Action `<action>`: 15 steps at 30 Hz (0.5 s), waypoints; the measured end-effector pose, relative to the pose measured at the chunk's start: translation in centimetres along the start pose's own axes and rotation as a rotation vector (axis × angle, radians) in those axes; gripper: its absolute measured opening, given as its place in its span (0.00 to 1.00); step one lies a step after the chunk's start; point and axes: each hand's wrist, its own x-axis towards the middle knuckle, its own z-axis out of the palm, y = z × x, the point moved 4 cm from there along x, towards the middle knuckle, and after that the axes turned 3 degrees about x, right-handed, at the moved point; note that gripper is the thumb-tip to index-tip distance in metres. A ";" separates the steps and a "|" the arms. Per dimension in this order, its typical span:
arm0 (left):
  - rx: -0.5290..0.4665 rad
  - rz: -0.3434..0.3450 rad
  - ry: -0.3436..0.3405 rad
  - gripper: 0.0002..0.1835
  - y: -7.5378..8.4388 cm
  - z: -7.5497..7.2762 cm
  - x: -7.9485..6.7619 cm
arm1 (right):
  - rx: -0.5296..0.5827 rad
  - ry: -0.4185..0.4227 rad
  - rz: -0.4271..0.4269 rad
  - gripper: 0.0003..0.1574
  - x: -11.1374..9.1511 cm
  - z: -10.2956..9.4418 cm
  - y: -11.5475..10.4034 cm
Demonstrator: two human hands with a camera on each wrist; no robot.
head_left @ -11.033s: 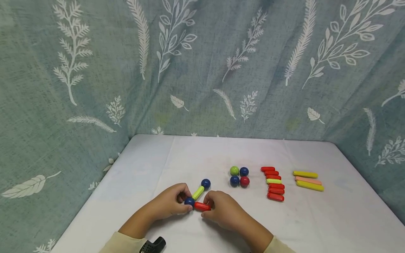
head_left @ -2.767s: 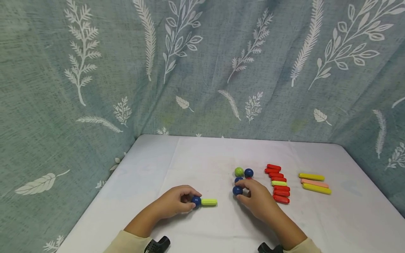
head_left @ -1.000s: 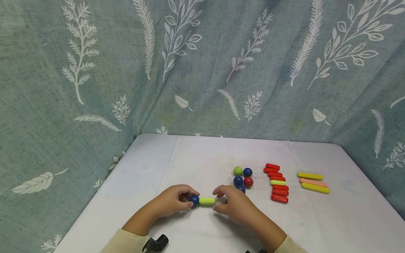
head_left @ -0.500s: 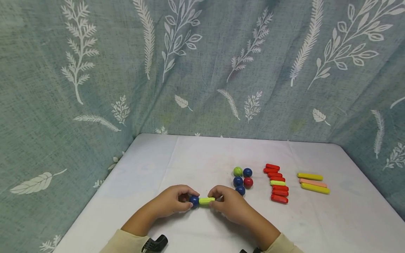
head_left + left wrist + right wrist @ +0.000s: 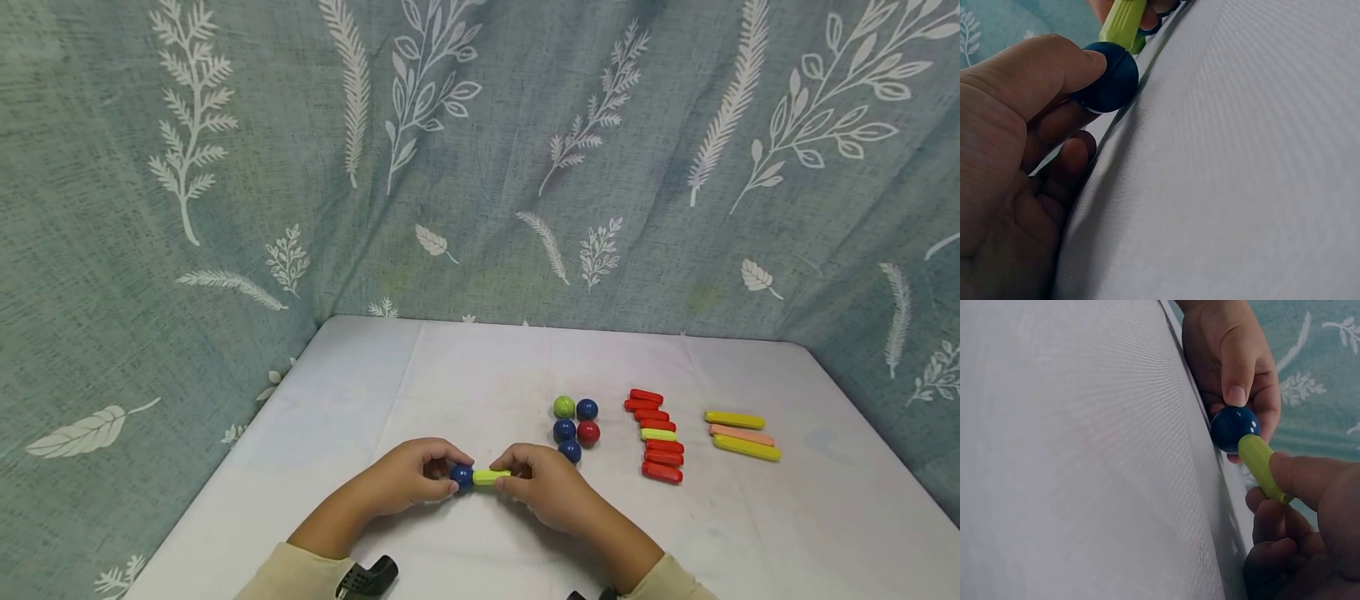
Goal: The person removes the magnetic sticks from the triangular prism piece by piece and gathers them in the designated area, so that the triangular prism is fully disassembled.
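Observation:
In the head view, my left hand point(image 5: 408, 477) pinches a glossy blue ball point(image 5: 462, 476) between thumb and fingers. A short yellow-green rod point(image 5: 486, 477) touches the ball's right side, end on. My right hand point(image 5: 542, 486) pinches the rod's other end. The left wrist view has the thumb on the blue ball point(image 5: 1113, 78) and the yellow-green rod point(image 5: 1124, 24) beyond it. From the right wrist view, the rod point(image 5: 1257, 461) lies between my thumb and fingers, its far end against the ball point(image 5: 1230, 430).
Right of my hands sit a green ball point(image 5: 564, 407), a red ball point(image 5: 588, 432) and several blue balls point(image 5: 570, 451). Farther right lie a column of short red rods point(image 5: 662, 472) with one yellow-green rod point(image 5: 658, 435), then longer yellow rods point(image 5: 746, 447) and a peach rod point(image 5: 742, 434).
Earlier my right hand held a red rod, then set a blue ball beside the others. It has since moved left and taken hold of the yellow-green rod. My left hand keeps the blue ball.

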 end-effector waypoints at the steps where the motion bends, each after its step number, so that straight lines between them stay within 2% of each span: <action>1: 0.001 0.001 0.000 0.18 0.0 0.0 0.0 | -0.004 0.000 0.002 0.07 0.0 0.0 0.0; 10: 0.015 0.010 -0.003 0.18 0.2 0.1 -0.1 | -0.038 -0.005 -0.002 0.07 -0.1 0.0 -0.1; 15: 0.037 0.018 -0.002 0.17 0.3 0.1 -0.1 | -0.097 -0.004 -0.014 0.06 -0.2 0.1 -0.1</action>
